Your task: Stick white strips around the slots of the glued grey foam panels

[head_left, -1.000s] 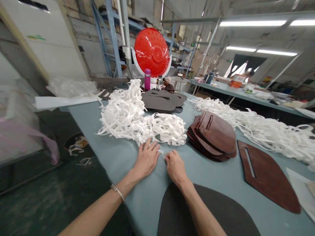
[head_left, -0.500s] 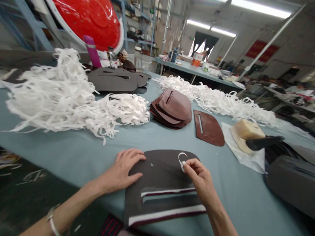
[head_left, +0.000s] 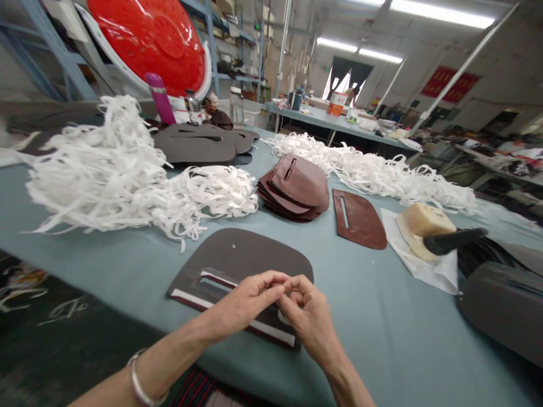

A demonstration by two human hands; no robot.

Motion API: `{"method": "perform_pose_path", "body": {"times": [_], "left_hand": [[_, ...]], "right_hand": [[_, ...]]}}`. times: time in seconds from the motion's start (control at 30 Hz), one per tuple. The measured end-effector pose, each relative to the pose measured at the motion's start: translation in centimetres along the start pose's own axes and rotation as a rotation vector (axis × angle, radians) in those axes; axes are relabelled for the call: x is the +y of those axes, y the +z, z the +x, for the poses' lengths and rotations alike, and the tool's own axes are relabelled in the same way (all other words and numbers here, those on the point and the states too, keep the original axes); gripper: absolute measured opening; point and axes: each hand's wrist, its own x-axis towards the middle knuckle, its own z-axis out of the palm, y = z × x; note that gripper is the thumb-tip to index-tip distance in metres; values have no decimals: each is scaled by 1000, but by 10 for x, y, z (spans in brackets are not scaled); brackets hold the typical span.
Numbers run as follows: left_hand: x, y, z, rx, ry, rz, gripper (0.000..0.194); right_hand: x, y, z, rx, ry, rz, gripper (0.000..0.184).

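A dark grey flat panel [head_left: 254,251] with a rounded far edge and a slot lies at an angle on the table. White strips edge its slot and its near side. Over its right part, my left hand [head_left: 257,297] and my right hand [head_left: 309,316] meet fingertip to fingertip, both pinched closed. A bit of thin white strip [head_left: 283,317] shows under my right hand's fingers, held in them. What the left fingertips pinch is hidden.
Loose white strips [head_left: 106,175] heap at left, with another pile [head_left: 373,169] behind. Stacked brown pieces [head_left: 299,181] and a single brown piece [head_left: 360,220] lie beyond the panel. At right are a yellowish block [head_left: 428,220], a black handle [head_left: 456,241] and grey panels [head_left: 504,311].
My left hand has left the panel's left edge and come over to my right hand, which has moved a little left and down. The panel has turned and shifted left.
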Motion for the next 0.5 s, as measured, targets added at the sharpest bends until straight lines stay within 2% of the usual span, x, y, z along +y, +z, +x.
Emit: {"method": "perform_pose_path", "body": {"times": [0.13,0.23,0.33,0.43,0.5], "left_hand": [[-4,-19,-7,-5,-110,196,31],[-4,-42,-20,-18,-151,341,31],[-3,-58,-35,10,-160,365,35],[-2,-53,-40,126,-96,293,32],[-1,-42,-39,108,-31,162,32]], "right_hand": [[10,7,-4,59,15,-131,27],[11,4,-10,20,-17,-278,21],[6,0,-15,-36,-51,-301,27],[0,7,-14,-112,-56,-195,28],[-3,16,-12,-152,-70,-102,25]]}}
